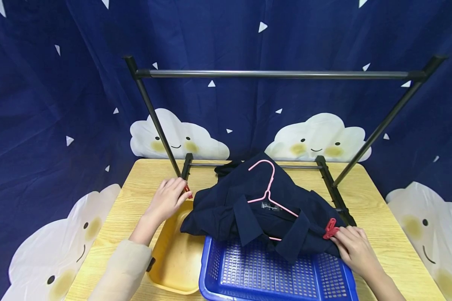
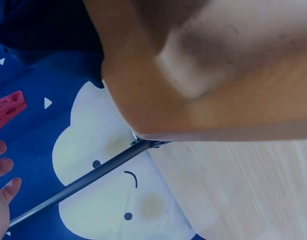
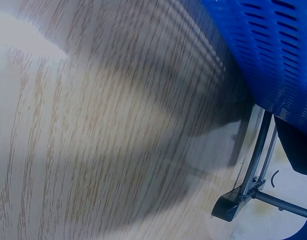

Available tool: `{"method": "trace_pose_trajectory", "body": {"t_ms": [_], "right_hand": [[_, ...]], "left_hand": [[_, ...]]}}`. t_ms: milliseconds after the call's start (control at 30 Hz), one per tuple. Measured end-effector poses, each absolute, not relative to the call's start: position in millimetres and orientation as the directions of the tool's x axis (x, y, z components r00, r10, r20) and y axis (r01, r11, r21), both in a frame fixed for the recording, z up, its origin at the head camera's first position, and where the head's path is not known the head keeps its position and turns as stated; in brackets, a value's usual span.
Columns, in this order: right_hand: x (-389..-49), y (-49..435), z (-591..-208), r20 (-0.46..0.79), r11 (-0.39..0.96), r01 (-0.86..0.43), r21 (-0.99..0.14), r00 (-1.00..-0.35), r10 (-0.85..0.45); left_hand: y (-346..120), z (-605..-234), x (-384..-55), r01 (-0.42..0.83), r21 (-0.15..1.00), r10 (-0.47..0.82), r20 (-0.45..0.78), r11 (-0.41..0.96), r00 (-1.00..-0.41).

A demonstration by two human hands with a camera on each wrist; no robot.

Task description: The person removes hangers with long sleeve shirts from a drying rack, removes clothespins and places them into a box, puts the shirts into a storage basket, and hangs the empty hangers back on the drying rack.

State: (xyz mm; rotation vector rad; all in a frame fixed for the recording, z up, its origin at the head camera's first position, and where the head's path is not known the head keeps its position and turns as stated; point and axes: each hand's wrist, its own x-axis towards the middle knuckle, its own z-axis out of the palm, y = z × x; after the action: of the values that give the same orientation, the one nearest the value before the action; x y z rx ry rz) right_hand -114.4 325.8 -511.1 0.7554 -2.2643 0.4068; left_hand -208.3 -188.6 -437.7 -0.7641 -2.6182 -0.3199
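A dark navy collared shirt [image 1: 226, 200] lies over a blue basket, with a pink hanger [image 1: 271, 177] through its neck; the hanger's hook points up and left. My left hand [image 1: 167, 198] is left of the shirt and holds a red clothespin [image 1: 188, 192] between thumb and fingers. The same clothespin [image 2: 8, 109] shows at the left edge of the left wrist view. At the shirt's right side, my right hand [image 1: 355, 248] pinches another red clothespin [image 1: 330, 230] against the fabric. Whether that clothespin bites the cloth cannot be told. The right wrist view shows no hand.
The blue basket [image 1: 229, 288] stands at the table's front, beside a yellow bin [image 1: 173, 251] on its left. A black rack with a high metal bar [image 1: 278, 75] rises behind the shirt. Its right foot [image 1: 335, 194] lies near my right hand. Wooden tabletop [image 1: 391, 234] extends right.
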Motion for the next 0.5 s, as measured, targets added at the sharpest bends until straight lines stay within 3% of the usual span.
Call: {"method": "trace_pose_trajectory", "body": {"t_ms": [167,367,500], "right_hand": [[-112.2,327.1,-510.7,0.664,0.799,-0.595,-0.092,-0.634,-0.395],[-113.2,327.3,-512.5,0.687,0.788,-0.611,-0.075,-0.604,-0.403],[-112.7,328.2,-513.4,0.678,0.793,-0.604,-0.085,-0.618,-0.398]], "left_hand": [[-192.6,-445.2,-205.6,0.528,0.065,0.464,0.397,0.846,-0.792],[-195.5,-454.0,-201.9,0.492,0.031,0.453,0.343,0.870,-0.823],[-196.0,-460.2,-200.6,0.462,0.021,0.433,0.310,0.887,-0.846]]}}
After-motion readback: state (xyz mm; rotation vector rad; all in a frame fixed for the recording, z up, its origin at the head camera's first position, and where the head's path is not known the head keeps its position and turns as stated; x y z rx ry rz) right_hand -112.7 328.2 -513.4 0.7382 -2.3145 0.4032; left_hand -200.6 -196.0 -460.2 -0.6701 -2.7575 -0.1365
